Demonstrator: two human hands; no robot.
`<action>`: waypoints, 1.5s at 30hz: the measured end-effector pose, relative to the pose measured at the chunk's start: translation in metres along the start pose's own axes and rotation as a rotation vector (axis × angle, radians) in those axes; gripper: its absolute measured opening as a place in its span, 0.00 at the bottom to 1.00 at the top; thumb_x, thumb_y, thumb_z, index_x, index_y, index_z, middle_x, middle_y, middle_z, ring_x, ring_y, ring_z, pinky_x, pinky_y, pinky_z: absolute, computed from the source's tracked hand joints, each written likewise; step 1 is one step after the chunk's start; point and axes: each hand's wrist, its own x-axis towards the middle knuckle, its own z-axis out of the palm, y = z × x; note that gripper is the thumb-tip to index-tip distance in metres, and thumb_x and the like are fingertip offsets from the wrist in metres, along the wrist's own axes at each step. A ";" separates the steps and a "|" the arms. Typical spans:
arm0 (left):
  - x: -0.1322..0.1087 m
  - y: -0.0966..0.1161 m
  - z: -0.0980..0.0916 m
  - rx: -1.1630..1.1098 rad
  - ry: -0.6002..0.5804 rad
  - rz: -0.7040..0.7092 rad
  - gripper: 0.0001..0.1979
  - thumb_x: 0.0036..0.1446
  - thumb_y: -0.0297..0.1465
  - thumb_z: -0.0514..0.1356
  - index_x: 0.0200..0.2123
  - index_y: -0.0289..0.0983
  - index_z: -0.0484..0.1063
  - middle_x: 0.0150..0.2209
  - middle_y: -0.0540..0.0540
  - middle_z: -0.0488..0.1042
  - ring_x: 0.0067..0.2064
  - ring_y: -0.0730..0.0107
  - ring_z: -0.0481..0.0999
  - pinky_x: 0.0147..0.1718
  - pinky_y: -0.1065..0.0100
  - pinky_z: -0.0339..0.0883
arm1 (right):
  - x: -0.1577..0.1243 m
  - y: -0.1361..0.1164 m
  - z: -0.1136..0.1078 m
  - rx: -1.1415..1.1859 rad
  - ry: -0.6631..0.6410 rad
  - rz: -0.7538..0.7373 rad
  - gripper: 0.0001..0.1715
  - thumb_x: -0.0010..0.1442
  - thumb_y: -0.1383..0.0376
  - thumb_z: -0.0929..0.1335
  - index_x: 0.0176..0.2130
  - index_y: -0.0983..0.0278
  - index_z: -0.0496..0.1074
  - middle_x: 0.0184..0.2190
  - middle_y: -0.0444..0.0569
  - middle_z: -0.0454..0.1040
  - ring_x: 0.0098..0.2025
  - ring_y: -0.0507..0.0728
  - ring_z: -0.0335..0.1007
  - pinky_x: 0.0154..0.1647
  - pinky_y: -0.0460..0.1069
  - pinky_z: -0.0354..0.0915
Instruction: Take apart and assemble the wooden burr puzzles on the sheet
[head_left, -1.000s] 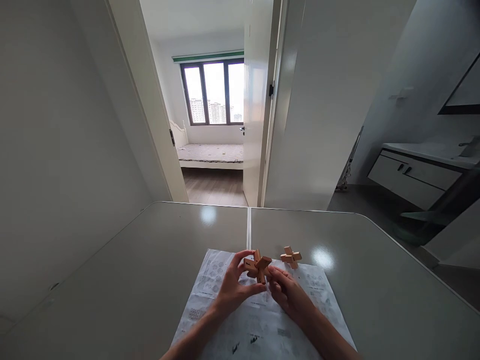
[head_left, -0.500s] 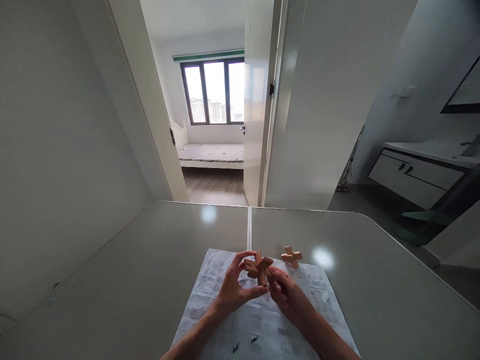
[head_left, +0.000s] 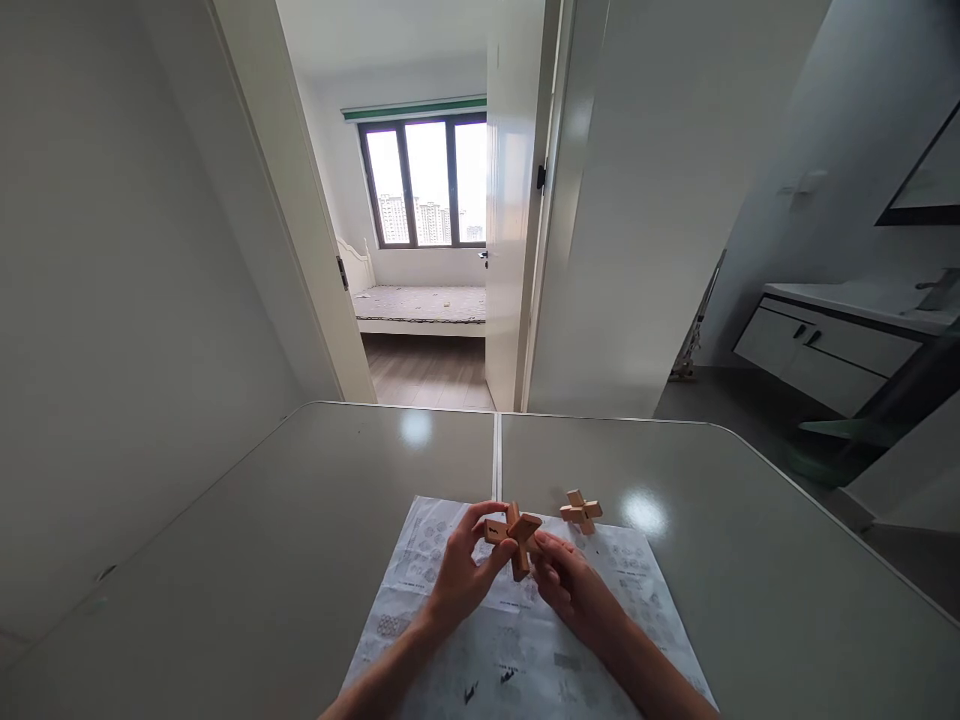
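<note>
A wooden burr puzzle [head_left: 520,562] of crossed bars is held up between my two hands, above a printed paper sheet. My left hand [head_left: 466,572] grips its left side, with the thumb across the front and the index finger over the top. My right hand [head_left: 574,580] pinches the end of a bar on the right side; the fingertips partly cover that bar. Dark marks show on the left bar. Beyond my right hand, a second wooden burr puzzle [head_left: 582,511] rests at the sheet's far edge.
The printed paper sheet [head_left: 450,665] lies under my hands on a glossy grey table [head_left: 300,560] with a pale seam down its middle. Past the table stand a doorway with an open door [head_left: 511,220], a bed [head_left: 420,303] and, to the right, a washbasin cabinet [head_left: 832,350].
My left thumb has moved up from the puzzle's lower bar to its front middle. My right hand keeps its pinch in nearly the same place. The second puzzle has stayed put.
</note>
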 end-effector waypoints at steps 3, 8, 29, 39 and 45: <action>0.001 -0.002 -0.001 0.031 0.017 0.008 0.18 0.63 0.39 0.65 0.54 0.41 0.71 0.42 0.47 0.82 0.40 0.62 0.81 0.44 0.62 0.73 | 0.000 0.001 0.001 -0.002 -0.005 0.001 0.25 0.54 0.50 0.79 0.27 0.63 0.68 0.13 0.33 0.60 0.12 0.42 0.42 0.13 0.40 0.43; 0.000 -0.002 0.001 -0.018 -0.012 0.037 0.18 0.64 0.40 0.64 0.53 0.40 0.73 0.49 0.42 0.80 0.42 0.61 0.82 0.46 0.61 0.75 | -0.001 0.000 0.003 0.002 -0.015 0.002 0.27 0.53 0.49 0.79 0.26 0.64 0.67 0.13 0.33 0.58 0.13 0.42 0.42 0.13 0.40 0.44; 0.000 0.000 0.003 -0.201 -0.115 0.009 0.24 0.57 0.34 0.71 0.56 0.42 0.72 0.62 0.39 0.70 0.50 0.57 0.80 0.49 0.59 0.77 | -0.002 0.003 0.000 0.049 0.042 -0.074 0.27 0.52 0.50 0.80 0.27 0.63 0.67 0.17 0.33 0.58 0.17 0.43 0.39 0.15 0.39 0.44; -0.002 0.002 0.006 -0.087 -0.036 0.046 0.30 0.47 0.31 0.76 0.54 0.45 0.72 0.62 0.41 0.71 0.56 0.53 0.77 0.55 0.52 0.74 | -0.004 0.002 0.005 0.037 0.048 -0.080 0.25 0.54 0.50 0.79 0.27 0.62 0.67 0.17 0.33 0.57 0.16 0.43 0.38 0.14 0.40 0.42; -0.002 0.007 0.005 -0.041 -0.059 0.031 0.27 0.51 0.27 0.73 0.54 0.45 0.74 0.61 0.42 0.75 0.52 0.55 0.81 0.55 0.52 0.75 | -0.004 0.006 0.003 0.012 0.033 -0.063 0.24 0.54 0.48 0.78 0.29 0.63 0.70 0.15 0.32 0.58 0.15 0.43 0.40 0.14 0.40 0.43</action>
